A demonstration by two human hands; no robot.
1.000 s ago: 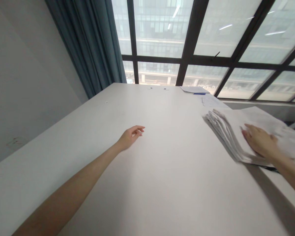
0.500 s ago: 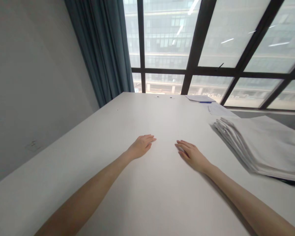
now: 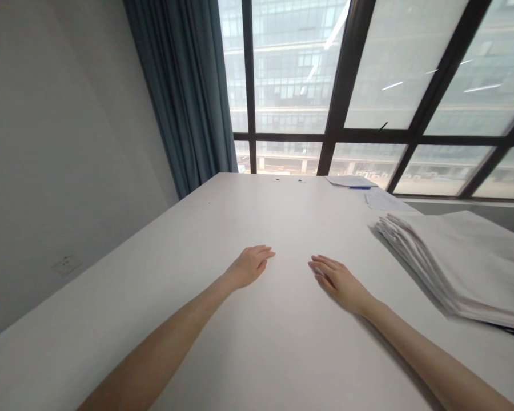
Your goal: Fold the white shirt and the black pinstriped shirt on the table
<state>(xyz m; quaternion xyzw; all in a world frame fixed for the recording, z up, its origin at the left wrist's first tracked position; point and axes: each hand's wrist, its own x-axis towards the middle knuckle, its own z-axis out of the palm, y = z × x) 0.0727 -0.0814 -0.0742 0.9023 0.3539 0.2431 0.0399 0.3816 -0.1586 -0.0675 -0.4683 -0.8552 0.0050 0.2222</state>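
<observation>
My left hand [image 3: 252, 266] rests palm down on the white table [image 3: 265, 342], fingers stretched out and holding nothing. Across a short gap, my right hand [image 3: 334, 279] lies on the same tabletop with its fingers loosely extended and nothing in them. To the right of that hand, and apart from it, is a thick stack of folded white sheets [image 3: 475, 262]; whether they are paper or cloth I cannot tell.
Papers [image 3: 349, 181] with a blue pen [image 3: 360, 188] lie at the far right edge, near another loose sheet [image 3: 388, 201]. A grey wall [image 3: 68, 142] with a socket [image 3: 66, 264] borders the left. A blue curtain [image 3: 184, 91] hangs beside the window [image 3: 295, 74].
The whole view has shifted slightly, so the table and window appear lower. Both hands keep nearly the same pose and place on the table.
</observation>
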